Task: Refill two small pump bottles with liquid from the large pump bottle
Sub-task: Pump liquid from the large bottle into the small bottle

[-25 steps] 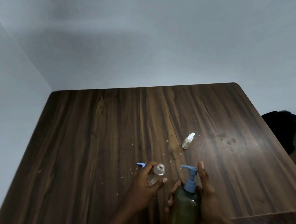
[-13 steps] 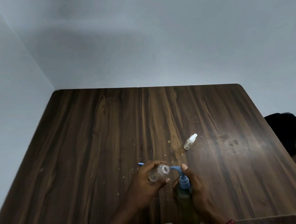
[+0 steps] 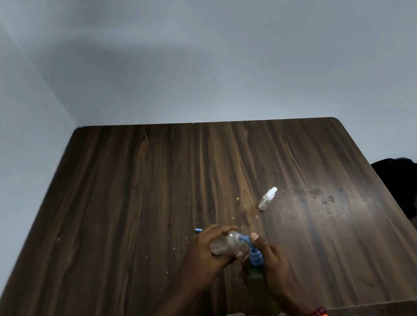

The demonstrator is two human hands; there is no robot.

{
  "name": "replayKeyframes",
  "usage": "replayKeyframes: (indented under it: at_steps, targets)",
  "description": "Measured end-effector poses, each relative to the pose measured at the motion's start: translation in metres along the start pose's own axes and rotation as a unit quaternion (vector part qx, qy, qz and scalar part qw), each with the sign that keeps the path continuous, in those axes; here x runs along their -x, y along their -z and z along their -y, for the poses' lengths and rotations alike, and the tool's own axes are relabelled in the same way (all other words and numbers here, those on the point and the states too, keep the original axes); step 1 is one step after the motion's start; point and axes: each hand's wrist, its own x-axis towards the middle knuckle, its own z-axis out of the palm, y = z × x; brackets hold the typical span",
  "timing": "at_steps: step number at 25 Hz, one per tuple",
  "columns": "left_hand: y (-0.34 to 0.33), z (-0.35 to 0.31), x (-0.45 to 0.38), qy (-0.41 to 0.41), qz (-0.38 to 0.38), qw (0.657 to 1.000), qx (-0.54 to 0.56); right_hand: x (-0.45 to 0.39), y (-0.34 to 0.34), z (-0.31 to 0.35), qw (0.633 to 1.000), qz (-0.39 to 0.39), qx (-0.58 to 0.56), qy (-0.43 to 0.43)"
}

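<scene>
From the head view, the large pump bottle (image 3: pixel 256 268) is being held upright at the near edge of the wooden table (image 3: pixel 131 217), the right hand (image 3: pixel 272 261) wrapped around it with a finger being laid on the blue pump head. Just left of that bottle, an uncapped small clear bottle (image 3: pixel 225 243) is being gripped on its side by the left hand (image 3: pixel 207 253), its mouth being met by the blue spout. Beyond the big bottle and slightly right, a second small bottle (image 3: pixel 267 199) with a white cap is being left lying flat. A blue piece (image 3: pixel 198 230) is peeking out behind the left hand.
</scene>
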Motion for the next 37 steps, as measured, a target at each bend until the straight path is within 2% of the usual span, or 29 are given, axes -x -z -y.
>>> replayKeyframes:
  at_steps: [4, 10, 13, 18, 22, 25, 37]
  targets:
    - [-0.003, 0.001, 0.003, 0.003, 0.005, 1.000, 0.008, 0.002, -0.004, -0.003, 0.998, -0.044, 0.021, 0.046]
    - [-0.003, -0.003, 0.006, -0.001, -0.011, 1.000, 0.016, 0.003, -0.004, -0.006, 0.999, -0.020, 0.029, 0.020]
    - [-0.007, -0.001, 0.008, -0.002, 0.005, 1.000, 0.011, 0.002, -0.006, -0.013, 0.998, -0.036, 0.041, 0.020]
    - [-0.008, -0.002, 0.008, 0.004, 0.003, 1.000, 0.023, 0.008, -0.004, -0.003, 0.998, -0.038, 0.017, 0.053]
    - [-0.008, -0.004, 0.010, 0.004, 0.002, 1.000, 0.031, 0.006, -0.003, -0.013, 0.998, -0.034, 0.006, 0.046]
    - [-0.008, -0.003, 0.011, 0.007, 0.017, 0.999, 0.033, 0.003, -0.003, -0.022, 0.997, -0.054, 0.021, 0.044]
    - [-0.007, -0.005, 0.012, 0.001, 0.010, 0.999, 0.037, 0.007, -0.005, -0.016, 0.995, -0.046, 0.048, 0.074]
